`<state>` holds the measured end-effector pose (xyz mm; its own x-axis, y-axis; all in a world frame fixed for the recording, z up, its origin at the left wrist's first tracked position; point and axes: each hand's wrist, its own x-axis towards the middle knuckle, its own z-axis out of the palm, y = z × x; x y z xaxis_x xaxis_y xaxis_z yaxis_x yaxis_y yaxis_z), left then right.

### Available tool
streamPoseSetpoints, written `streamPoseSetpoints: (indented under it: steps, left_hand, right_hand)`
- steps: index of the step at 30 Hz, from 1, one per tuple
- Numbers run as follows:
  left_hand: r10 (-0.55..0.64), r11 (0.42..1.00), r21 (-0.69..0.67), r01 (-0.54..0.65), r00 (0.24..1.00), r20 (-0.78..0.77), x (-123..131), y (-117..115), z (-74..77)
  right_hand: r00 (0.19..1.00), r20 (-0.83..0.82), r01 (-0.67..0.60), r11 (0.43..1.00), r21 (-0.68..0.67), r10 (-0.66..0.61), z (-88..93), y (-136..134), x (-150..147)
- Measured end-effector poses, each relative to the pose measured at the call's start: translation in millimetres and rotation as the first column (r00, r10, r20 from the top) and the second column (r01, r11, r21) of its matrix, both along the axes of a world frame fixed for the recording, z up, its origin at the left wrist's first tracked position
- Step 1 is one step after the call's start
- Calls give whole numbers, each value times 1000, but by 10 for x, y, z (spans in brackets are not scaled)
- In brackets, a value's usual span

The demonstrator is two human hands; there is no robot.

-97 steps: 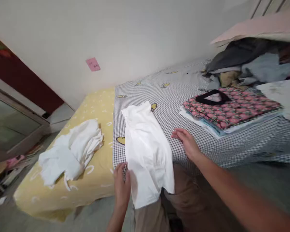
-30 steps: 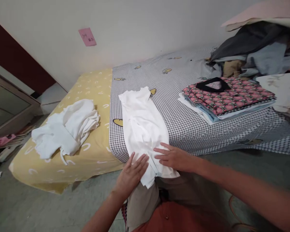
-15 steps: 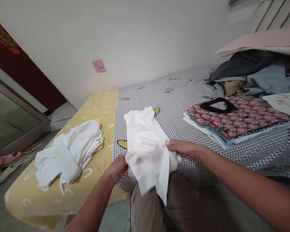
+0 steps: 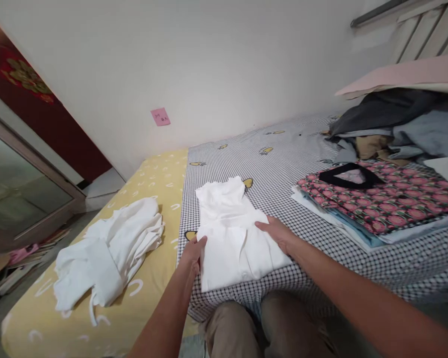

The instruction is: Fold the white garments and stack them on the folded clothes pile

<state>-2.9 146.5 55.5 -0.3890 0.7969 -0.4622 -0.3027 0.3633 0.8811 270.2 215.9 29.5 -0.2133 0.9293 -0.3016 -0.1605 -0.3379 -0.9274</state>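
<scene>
A white shirt (image 4: 229,219) lies partly folded on the checked bedding, its front part turned back over the rest. At its left edge my left hand (image 4: 196,253) pinches the cloth, thumb on top. My right hand (image 4: 278,231) grips the opposite edge, with the thumb on top and the fingers hidden below. On the yellow sheet to the left rests a crumpled white garment (image 4: 112,248), apart from both hands.
A stack of folded clothes with a pink floral top (image 4: 380,199) sits on the right side of the bed (image 4: 242,154). Behind it is a heap of dark and grey clothes (image 4: 391,117). My knees (image 4: 234,328) are against the near edge.
The shirt's loose front part, which hung over the bed edge toward my knees, now lies flat and folded back. The view has tilted up slightly.
</scene>
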Motion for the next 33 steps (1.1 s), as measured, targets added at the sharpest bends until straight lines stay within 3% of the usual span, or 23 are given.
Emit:
streamPoseSetpoints:
  steps: [3, 7, 8, 10, 12, 13, 15, 18, 21, 25, 27, 29, 31, 32, 33]
  left_hand:
    - [67, 996, 54, -66, 997, -27, -11, 19, -41]
    - [99, 994, 49, -95, 992, -83, -31, 52, -133]
    - [99, 994, 49, -94, 990, -99, -29, 61, -153]
    - [104, 994, 57, -97, 986, -131, -13, 76, -184]
    - [115, 992, 70, -105, 980, -160, 5, 85, -202]
    - [119, 991, 74, -108, 977, -174, 11, 87, -207]
    - [126, 990, 83, -111, 970, -208, 11, 87, -215]
    - [152, 986, 111, -125, 944, -293, -22, 83, -204]
    - [210, 975, 154, -158, 881, -425, -55, 75, -112]
    - [291, 954, 243, -174, 727, -622, 48, 40, 117]
    - [261, 953, 297, -49, 628, -733, 181, 9, 171]
    - [159, 942, 264, 206, 418, -894, 324, -21, 122]
    - [29, 908, 75, 412, 116, -993, 433, -37, -15]
    - [-32, 893, -34, 448, -11, -999, 466, -36, -97]
    - [-89, 886, -120, 448, -90, -992, 484, -29, -177]
  right_hand:
    - [957, 277, 21, 971, 237, -88, -13, 71, -74]
    - [808, 519, 23, 895, 445, -279, 100, 64, -114]
    - [736, 572, -15, 836, 548, -361, 133, 32, -131]
    - [580, 625, -199, 653, 731, -522, 161, -51, -181]
    - [506, 648, -417, 496, 762, -569, 107, -125, -240]
    - [486, 679, -497, 464, 733, -551, 50, -147, -268]
    - [432, 758, -587, 486, 647, -489, -98, -154, -313]
    - [346, 832, -586, 593, 553, -435, -277, -107, -350]
    - [301, 862, -579, 641, 504, -407, -296, -79, -370]
    - [233, 900, -587, 685, 433, -369, -187, -116, -394]
    - [214, 907, -587, 695, 416, -363, -145, -137, -405]
    - [212, 909, -584, 699, 412, -359, -123, -146, -410]
    - [220, 909, -579, 702, 414, -355, -113, -148, -409]
    - [226, 908, -575, 704, 417, -354, -110, -148, -407]
    - [233, 906, -570, 705, 422, -354, -107, -147, -404]
